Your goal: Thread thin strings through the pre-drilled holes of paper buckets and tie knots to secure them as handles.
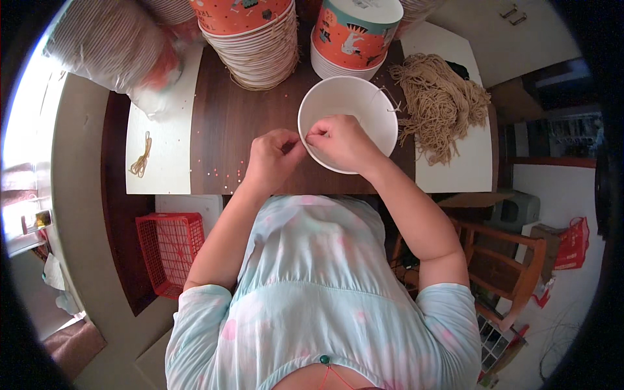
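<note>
A white paper bucket stands open on the brown middle of the table. A thin cord hangs at the right side of its rim. My left hand is closed in a pinch just outside the left wall, its fingertips at the rim. My right hand reaches over the bucket, fingers pinched together against the inside of that same wall. Whatever lies between the fingertips of either hand is hidden or too small to make out.
Behind stand a tall stack of orange buckets with cords and a shorter bucket stack. Plastic-wrapped buckets fill the far left. A heap of tan cords lies right, a small cord bundle left. Below sits a red basket.
</note>
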A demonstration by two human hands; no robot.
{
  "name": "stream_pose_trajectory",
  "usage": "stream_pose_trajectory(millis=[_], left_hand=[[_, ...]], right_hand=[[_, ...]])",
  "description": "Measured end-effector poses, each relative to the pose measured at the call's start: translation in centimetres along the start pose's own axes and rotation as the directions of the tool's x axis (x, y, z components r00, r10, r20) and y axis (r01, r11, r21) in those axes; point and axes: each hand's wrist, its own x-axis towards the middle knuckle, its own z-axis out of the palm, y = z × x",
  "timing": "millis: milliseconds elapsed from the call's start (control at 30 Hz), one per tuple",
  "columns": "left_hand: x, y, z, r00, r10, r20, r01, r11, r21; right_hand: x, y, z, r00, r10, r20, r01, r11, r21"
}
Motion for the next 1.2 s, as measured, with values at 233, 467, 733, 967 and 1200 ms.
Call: stream_pose_trajectory(millis=[233, 467, 733, 967, 1200], left_hand=[[-0.9, -2.1, 0.7, 0.948, -0.314, 0.049, 0.285, 0.771, -0.57], [-3.6, -2.8, -0.9, 0.976, -0.217, 0.023, 0.166, 0.669, -0.724], [-2.7, 1.4, -1.7, 0.987, -0.082, 0.135, 0.154, 0.699, -0.699], [-1.9, 2.2, -0.3, 0.949, -0.165, 0.269, 0.302, 0.722, -0.622], [-3.2, 1.8, -2.2, 0.859, -0.19, 0.475, 0.488, 0.583, -0.65]], right_hand=[[-0.8, 1.0, -0.7, 0.993, 0.081, 0.082, -0.094, 0.981, 0.172], [-5.6, -4.1, -2.6, 0.996, 0.03, 0.084, 0.008, 0.91, -0.415], [-5.5, -3.8, -4.5, 0.942, -0.29, 0.169, 0.333, 0.754, -0.566], [-2.4, -5.9, -5.5, 0.868, -0.344, 0.358, 0.418, 0.895, -0.153], [-1.7, -5.0, -2.4, 0.886, -0.459, -0.07, 0.43, 0.868, -0.247]])
